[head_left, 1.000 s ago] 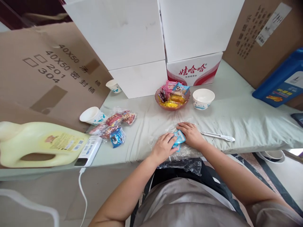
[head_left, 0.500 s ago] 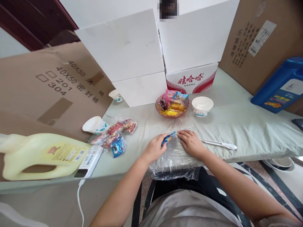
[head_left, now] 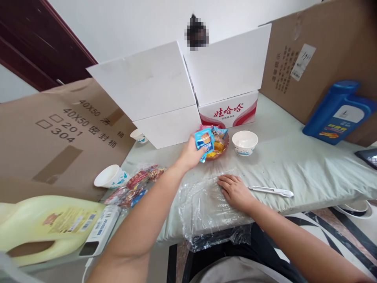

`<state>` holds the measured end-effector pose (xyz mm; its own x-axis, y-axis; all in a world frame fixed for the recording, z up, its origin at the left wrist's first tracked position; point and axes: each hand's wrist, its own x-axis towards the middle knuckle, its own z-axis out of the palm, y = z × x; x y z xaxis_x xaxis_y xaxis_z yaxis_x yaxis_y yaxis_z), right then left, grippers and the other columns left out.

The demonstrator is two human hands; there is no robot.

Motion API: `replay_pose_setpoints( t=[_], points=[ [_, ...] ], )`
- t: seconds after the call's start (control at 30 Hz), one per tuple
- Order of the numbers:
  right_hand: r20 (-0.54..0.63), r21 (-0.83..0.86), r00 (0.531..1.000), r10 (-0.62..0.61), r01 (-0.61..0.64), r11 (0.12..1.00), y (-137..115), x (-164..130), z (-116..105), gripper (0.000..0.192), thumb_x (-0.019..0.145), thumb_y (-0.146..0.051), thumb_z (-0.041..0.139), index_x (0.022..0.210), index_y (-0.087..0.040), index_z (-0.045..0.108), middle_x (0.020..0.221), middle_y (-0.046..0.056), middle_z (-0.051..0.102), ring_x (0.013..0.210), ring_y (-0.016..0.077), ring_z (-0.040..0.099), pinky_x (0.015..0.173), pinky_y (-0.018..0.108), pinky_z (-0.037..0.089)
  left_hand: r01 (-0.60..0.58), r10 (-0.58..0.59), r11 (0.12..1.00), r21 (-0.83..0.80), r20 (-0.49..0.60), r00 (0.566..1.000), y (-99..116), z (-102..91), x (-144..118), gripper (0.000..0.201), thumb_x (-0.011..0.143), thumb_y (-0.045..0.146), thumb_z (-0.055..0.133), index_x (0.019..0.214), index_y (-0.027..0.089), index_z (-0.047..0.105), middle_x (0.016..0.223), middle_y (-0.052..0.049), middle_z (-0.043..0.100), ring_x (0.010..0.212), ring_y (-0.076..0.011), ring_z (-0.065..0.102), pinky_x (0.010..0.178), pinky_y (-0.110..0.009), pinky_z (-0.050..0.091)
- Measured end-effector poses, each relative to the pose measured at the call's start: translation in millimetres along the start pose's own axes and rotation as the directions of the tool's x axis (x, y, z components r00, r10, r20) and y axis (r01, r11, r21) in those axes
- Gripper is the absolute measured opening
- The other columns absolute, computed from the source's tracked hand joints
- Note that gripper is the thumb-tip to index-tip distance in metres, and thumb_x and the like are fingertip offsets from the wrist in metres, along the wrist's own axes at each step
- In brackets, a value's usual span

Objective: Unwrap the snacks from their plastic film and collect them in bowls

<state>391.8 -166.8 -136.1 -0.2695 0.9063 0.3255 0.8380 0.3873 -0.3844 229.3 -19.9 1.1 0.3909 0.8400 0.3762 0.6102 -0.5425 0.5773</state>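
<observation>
My left hand [head_left: 191, 153] grips a small blue snack packet [head_left: 204, 142] and holds it up at the left side of a pink glass bowl [head_left: 226, 146]. Several wrapped snacks lie in that bowl, among them a yellow packet [head_left: 218, 147]. Spread flat on a clear plastic bag [head_left: 200, 206] is my right hand [head_left: 235, 192], fingers stretched out and holding nothing. Just right of its fingers lies a white utility knife [head_left: 271, 191] on the cloth. Partly hidden behind my left forearm is a pile of red snack packets [head_left: 140, 179].
A paper bowl [head_left: 245, 142] stands right of the glass bowl, and another paper cup [head_left: 110, 177] lies tipped at the left. White boxes [head_left: 165, 125] stand behind. A yellow jug [head_left: 55, 224], power strip [head_left: 101, 228] and blue bottle [head_left: 332, 114] flank the table. Someone's head shows above the boxes.
My left hand has moved forward from the plastic bag to the glass bowl, carrying the blue snack packet. My right hand stays on the bag. The camera view has shifted.
</observation>
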Motion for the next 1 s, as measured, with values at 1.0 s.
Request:
replay_pose_setpoints(
  t=[1.0],
  points=[
    [-0.007, -0.165, 0.998, 0.063, -0.063, 0.984, -1, -1, 2, 0.039, 0.094, -0.029, 0.047, 0.13, -0.018, 0.059, 0.142, 0.011, 0.052, 0.133, 0.0324, 0.04, 0.109, 0.05, 0.03, -0.144, 0.018, 0.842, 0.52, 0.24, 0.971, -78, 28.2, -163, 0.043, 0.09, 0.038, 0.053, 0.13, 0.022, 0.056, 0.141, -0.014, 0.051, 0.132, -0.0353, 0.044, 0.103, -0.057, 0.04]
  ],
)
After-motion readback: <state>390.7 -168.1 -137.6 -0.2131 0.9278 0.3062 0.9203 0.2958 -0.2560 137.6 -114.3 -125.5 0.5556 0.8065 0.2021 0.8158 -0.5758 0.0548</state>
